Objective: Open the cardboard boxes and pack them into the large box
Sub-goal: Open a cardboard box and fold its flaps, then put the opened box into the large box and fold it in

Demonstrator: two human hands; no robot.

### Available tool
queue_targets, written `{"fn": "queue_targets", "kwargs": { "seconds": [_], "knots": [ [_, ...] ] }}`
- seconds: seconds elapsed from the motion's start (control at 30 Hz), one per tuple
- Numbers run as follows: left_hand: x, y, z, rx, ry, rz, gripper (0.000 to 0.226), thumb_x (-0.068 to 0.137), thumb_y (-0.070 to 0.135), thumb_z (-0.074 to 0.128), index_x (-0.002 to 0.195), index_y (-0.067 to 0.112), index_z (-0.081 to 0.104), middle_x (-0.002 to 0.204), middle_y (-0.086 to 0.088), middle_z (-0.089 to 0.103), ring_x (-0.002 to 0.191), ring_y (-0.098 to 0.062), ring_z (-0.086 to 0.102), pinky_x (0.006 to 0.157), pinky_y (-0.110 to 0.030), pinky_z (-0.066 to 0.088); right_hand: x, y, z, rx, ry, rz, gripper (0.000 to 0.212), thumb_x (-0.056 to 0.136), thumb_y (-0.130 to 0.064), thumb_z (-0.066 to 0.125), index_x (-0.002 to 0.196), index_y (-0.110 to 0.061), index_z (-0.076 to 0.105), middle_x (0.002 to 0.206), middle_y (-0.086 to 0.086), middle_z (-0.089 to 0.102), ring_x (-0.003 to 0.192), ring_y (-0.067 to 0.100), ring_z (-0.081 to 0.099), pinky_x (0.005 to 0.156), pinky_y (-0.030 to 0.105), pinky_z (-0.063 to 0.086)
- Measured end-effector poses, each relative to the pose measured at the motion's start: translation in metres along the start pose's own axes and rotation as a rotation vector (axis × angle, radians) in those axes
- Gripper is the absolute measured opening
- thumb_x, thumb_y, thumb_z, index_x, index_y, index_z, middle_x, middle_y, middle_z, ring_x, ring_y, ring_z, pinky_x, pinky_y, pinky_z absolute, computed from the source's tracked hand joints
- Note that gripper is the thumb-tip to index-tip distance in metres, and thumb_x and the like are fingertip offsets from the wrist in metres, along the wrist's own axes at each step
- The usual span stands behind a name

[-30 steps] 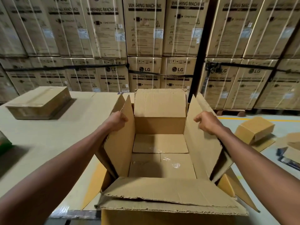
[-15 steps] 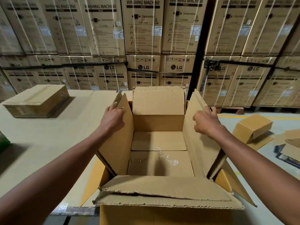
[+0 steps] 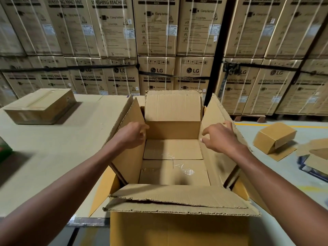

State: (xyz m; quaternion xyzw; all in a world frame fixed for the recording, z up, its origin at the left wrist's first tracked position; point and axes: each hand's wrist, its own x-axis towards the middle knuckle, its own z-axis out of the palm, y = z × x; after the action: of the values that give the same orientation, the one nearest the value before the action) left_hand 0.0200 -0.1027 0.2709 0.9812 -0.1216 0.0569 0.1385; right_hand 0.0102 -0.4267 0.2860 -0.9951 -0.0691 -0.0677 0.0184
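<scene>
- The box point(image 3: 174, 174) stands open-mouthed at the near table point(image 3: 53, 148) edge, its four flaps up or splayed; a second ago both hands gripped the side flaps near their tops as fists, and now both have come lower and inward.
- The left hand point(image 3: 132, 134) lies against the inner face of the left flap point(image 3: 129, 157), fingers loosely bent toward the far corner — it has hold of nothing that can be seen.
- The right hand point(image 3: 220, 137) hovers at the right flap point(image 3: 218, 153), fingers spread and relaxed, one fingertip over the flap's upper edge; whether it touches the card is unclear.
- The box opens straight upward; its long axis seems to run away from the viewer, the far flap point(image 3: 173, 105) upright and the near flap point(image 3: 177, 199) folded outward toward the camera.
- The floor of the box shows taped inner flaps with a gleam of clear tape.
- A shut flat carton point(image 3: 40, 107) rests on the table, well apart to the far left.
- On the floor to the right lies a small open carton point(image 3: 274, 137) on its side.
- Strapped washing-machine cartons point(image 3: 156, 32) are stacked behind.
</scene>
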Motion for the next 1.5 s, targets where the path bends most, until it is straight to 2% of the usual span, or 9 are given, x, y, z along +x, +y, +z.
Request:
{"fn": "queue_targets", "kwargs": {
  "seconds": [0.17, 0.23, 0.33, 0.5, 0.67, 0.83, 0.93, 1.2, 1.5],
  "knots": [
    [-0.032, 0.016, -0.015, -0.332, 0.055, 0.08, 0.043, 0.099, 0.009, 0.056, 0.141, 0.022, 0.058, 0.144, 0.004, 0.058, 0.136, -0.011, 0.05, 0.112, -0.032, 0.043, -0.017, 0.006, -0.016, 0.577, 0.02, 0.069, 0.028, 0.091, -0.045, 0.071, 0.114, -0.032, 0.076, 0.127, -0.006, 0.07, 0.12, 0.018, 0.061, 0.101, 0.037, 0.046],
    [-0.05, 0.021, -0.021, -0.491, 0.106, 0.1, 0.042, 0.1, 0.011, 0.057, 0.139, 0.026, 0.06, 0.141, 0.011, 0.06, 0.133, -0.002, 0.052, 0.112, -0.03, 0.044, -0.029, 0.006, -0.018, 0.731, 0.034, 0.083, 0.024, 0.09, -0.044, 0.073, 0.11, -0.032, 0.077, 0.117, -0.01, 0.073, 0.111, 0.012, 0.065, 0.092, 0.031, 0.048],
    [-0.079, 0.027, -0.024, -0.638, 0.218, 0.065, 0.041, 0.099, 0.011, 0.059, 0.137, 0.026, 0.061, 0.138, 0.013, 0.062, 0.129, 0.004, 0.053, 0.11, -0.028, 0.046, -0.051, -0.007, -0.022, 0.903, 0.026, 0.03, 0.02, 0.089, -0.043, 0.074, 0.106, -0.035, 0.078, 0.107, -0.016, 0.074, 0.105, 0.003, 0.066, 0.091, 0.029, 0.05],
    [-0.135, 0.031, -0.023, -0.782, 0.342, -0.042, 0.039, 0.1, 0.01, 0.06, 0.137, 0.019, 0.061, 0.139, 0.008, 0.063, 0.13, -0.003, 0.056, 0.11, -0.037, 0.047, -0.085, -0.054, -0.038, 1.046, 0.025, -0.12, 0.015, 0.09, -0.041, 0.074, 0.105, -0.039, 0.078, 0.099, -0.023, 0.075, 0.094, -0.009, 0.066, 0.079, 0.019, 0.049],
    [-0.201, 0.011, -0.02, -0.881, 0.485, -0.181, 0.036, 0.099, 0.007, 0.06, 0.134, 0.018, 0.064, 0.132, 0.006, 0.068, 0.127, -0.01, 0.061, 0.108, -0.038, 0.05, -0.12, -0.12, -0.038, 1.206, 0.053, -0.247, 0.017, 0.093, -0.035, 0.071, 0.109, -0.037, 0.077, 0.101, -0.022, 0.075, 0.098, -0.004, 0.068, 0.074, 0.012, 0.051],
    [-0.269, -0.035, -0.016, -1.035, 0.666, -0.361, 0.032, 0.099, 0.001, 0.056, 0.127, 0.012, 0.067, 0.124, 0.002, 0.072, 0.116, -0.019, 0.068, 0.101, -0.037, 0.054, -0.153, -0.207, -0.026, 1.346, -0.172, -0.371, 0.02, 0.093, -0.031, 0.069, 0.112, -0.034, 0.076, 0.103, -0.017, 0.076, 0.098, 0.005, 0.071, 0.078, 0.022, 0.059],
    [-0.314, -0.068, -0.012, -1.117, 0.681, -0.49, 0.029, 0.099, 0.005, 0.057, 0.125, 0.012, 0.069, 0.119, 0.003, 0.074, 0.112, -0.017, 0.07, 0.099, -0.033, 0.054, -0.173, -0.269, -0.01, 1.389, -0.263, -0.379, 0.016, 0.092, -0.034, 0.07, 0.107, -0.034, 0.077, 0.099, -0.012, 0.077, 0.092, 0.015, 0.072, 0.084, 0.034, 0.061],
    [-0.403, -0.152, 0.011, -1.164, 0.63, -0.681, 0.025, 0.1, 0.007, 0.058, 0.119, 0.013, 0.072, 0.115, 0.0, 0.076, 0.107, -0.016, 0.072, 0.1, -0.034, 0.055, -0.196, -0.414, 0.086, 1.333, -0.379, -0.318, 0.011, 0.094, -0.026, 0.072, 0.102, -0.032, 0.078, 0.099, -0.02, 0.076, 0.092, 0.003, 0.071, 0.08, 0.025, 0.057],
    [-0.382, -0.264, 0.038, -1.269, 0.481, -0.775, 0.025, 0.1, 0.008, 0.058, 0.12, 0.015, 0.072, 0.119, -0.002, 0.074, 0.109, -0.019, 0.072, 0.101, -0.037, 0.053, -0.139, -0.492, 0.179, 1.188, -0.436, -0.145, 0.011, 0.092, -0.026, 0.073, 0.101, -0.03, 0.077, 0.098, -0.018, 0.075, 0.089, 0.003, 0.071, 0.084, 0.029, 0.058]
  ]
}}
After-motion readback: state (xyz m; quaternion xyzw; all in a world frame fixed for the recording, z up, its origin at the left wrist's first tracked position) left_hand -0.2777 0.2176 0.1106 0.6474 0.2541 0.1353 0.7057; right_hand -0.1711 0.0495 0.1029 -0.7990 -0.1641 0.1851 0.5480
